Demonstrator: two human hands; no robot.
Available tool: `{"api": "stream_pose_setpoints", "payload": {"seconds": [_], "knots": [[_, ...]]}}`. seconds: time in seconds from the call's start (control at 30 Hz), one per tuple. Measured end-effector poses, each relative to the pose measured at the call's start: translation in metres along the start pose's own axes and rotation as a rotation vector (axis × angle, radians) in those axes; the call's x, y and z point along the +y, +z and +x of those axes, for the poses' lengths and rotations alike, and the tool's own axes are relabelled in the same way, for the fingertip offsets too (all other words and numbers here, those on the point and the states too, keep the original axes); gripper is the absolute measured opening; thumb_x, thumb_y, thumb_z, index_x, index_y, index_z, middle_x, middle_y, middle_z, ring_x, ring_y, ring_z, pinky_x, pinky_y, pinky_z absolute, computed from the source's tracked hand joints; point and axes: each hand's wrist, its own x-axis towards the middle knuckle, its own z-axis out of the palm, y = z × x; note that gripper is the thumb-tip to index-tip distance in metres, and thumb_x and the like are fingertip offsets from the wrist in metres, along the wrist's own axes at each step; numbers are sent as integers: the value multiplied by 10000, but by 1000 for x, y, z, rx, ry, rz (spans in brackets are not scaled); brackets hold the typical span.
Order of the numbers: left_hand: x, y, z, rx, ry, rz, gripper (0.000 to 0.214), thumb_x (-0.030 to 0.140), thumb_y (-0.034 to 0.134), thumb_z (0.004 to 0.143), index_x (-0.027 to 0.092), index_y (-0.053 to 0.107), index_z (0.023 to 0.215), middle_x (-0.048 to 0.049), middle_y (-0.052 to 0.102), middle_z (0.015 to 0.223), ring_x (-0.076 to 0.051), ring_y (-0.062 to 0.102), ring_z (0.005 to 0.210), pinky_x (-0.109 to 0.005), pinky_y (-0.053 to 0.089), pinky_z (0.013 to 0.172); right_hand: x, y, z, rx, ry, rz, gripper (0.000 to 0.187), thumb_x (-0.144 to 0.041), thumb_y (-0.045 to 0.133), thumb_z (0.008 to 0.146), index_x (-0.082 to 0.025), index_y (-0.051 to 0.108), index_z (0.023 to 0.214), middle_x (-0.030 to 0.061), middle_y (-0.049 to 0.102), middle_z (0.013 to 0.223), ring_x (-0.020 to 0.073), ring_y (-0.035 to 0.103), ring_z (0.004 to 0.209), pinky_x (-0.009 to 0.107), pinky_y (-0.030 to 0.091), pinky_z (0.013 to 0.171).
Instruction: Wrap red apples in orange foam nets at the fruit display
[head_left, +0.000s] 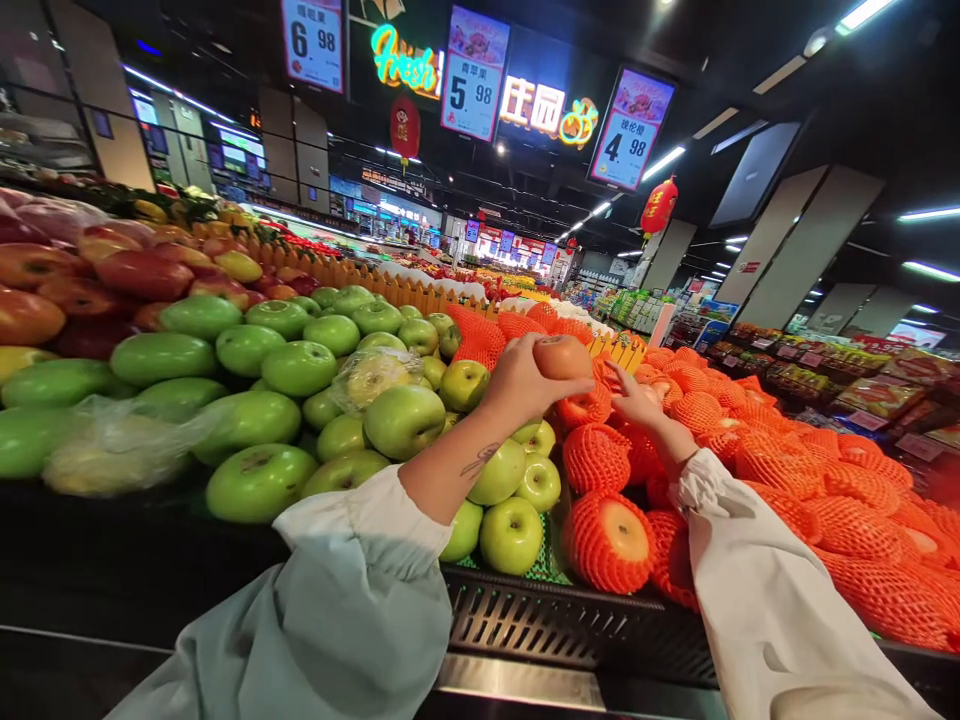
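In the head view, my left hand point(517, 382) is closed around a bare orange point(562, 357), held above the boundary between the green apples point(512, 535) and the oranges in red-orange foam nets point(596, 460). My right hand point(639, 402) is just to the right, over the netted oranges. Its index finger stretches up and forward, apart from the held orange. The other fingers are partly hidden, and whether they touch the fruit beneath cannot be made out. White gathered cuffs cover both forearms up to near the wrists.
Red apples point(142, 275) lie heaped at the far left. Plastic-wrapped fruit point(124, 455) sits among the green apples. A black slotted edge point(525, 625) borders the display in front, and a low yellow picket divider point(420, 290) stands behind. Price signs point(474, 75) hang overhead.
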Motion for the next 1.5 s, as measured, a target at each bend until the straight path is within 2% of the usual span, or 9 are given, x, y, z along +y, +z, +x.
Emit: {"api": "stream_pose_setpoints", "payload": {"seconds": [0.17, 0.33, 0.47, 0.63, 0.83, 1.0, 1.2, 1.33, 1.5], "knots": [[-5, 3, 9, 180, -184, -381, 825, 480, 941, 515, 153, 517, 1141, -147, 652, 1243, -259, 662, 1086, -398, 513, 962, -10, 3, -3, -49, 150, 91, 787, -201, 661, 565, -193, 576, 1347, 114, 701, 1064, 216, 643, 804, 338, 544, 656], [-2, 2, 10, 245, -234, -510, 870, 403, 958, 511, 166, 431, 1162, -160, 607, 1311, -238, 665, 1095, -372, 510, 984, -22, -10, -9, 241, 222, -36, 410, -225, 762, 532, -151, 690, 929, 26, 640, 744, 158, 526, 647, 304, 435, 613], [1, 2, 8, 160, -203, -468, 847, 387, 964, 494, 146, 483, 1148, -156, 636, 1281, -256, 662, 1096, -396, 512, 986, -45, -11, -17, 485, -3, 150, 369, -356, 826, 546, -208, 561, 755, -35, 564, 701, 127, 475, 633, 274, 402, 613], [-5, 5, 7, 41, -109, -371, 870, 454, 956, 477, 137, 557, 1182, -154, 658, 1262, -293, 654, 1122, -452, 502, 1005, -73, 1, -27, 366, -191, 303, 525, -605, 835, 641, -203, 502, 589, -40, 471, 628, 114, 414, 627, 282, 381, 653], [-6, 6, 5, 21, -29, -274, 846, 442, 951, 492, 134, 561, 1177, -165, 643, 1272, -302, 628, 1171, -448, 473, 1036, -73, -3, -28, 490, -297, 258, 499, -662, 740, 771, -203, 607, 630, -12, 549, 688, 130, 482, 685, 305, 425, 746], [-4, 4, 6, 18, -53, -236, 771, 371, 954, 501, 164, 560, 1131, -142, 644, 1273, -296, 625, 1167, -428, 461, 1025, -62, -2, -22, 331, -104, 295, 449, -516, 900, 560, -205, 631, 740, 1, 641, 794, 137, 561, 687, 289, 465, 662], [-2, 2, 4, 23, -73, -237, 793, 401, 955, 498, 173, 539, 1133, -136, 610, 1316, -285, 607, 1182, -410, 441, 1039, -46, -5, -14, 372, 61, 230, 169, -357, 702, 687, -211, 658, 760, 61, 727, 983, 191, 639, 828, 315, 548, 681], [2, 1, 1, 18, -89, -259, 865, 354, 962, 493, 177, 445, 1164, -150, 569, 1348, -266, 579, 1220, -394, 429, 1061, -34, -9, -13, 305, 308, 51, 147, -237, 678, 685, -164, 683, 813, 52, 683, 778, 147, 575, 597, 310, 518, 589], [1, 2, 1, 9, -74, -212, 837, 321, 964, 489, 194, 424, 1117, -132, 576, 1309, -265, 587, 1189, -415, 440, 1056, -28, -17, -15, 223, 287, -196, 166, -164, 664, 552, -177, 702, 713, -21, 586, 563, 136, 504, 541, 275, 407, 539]]}}
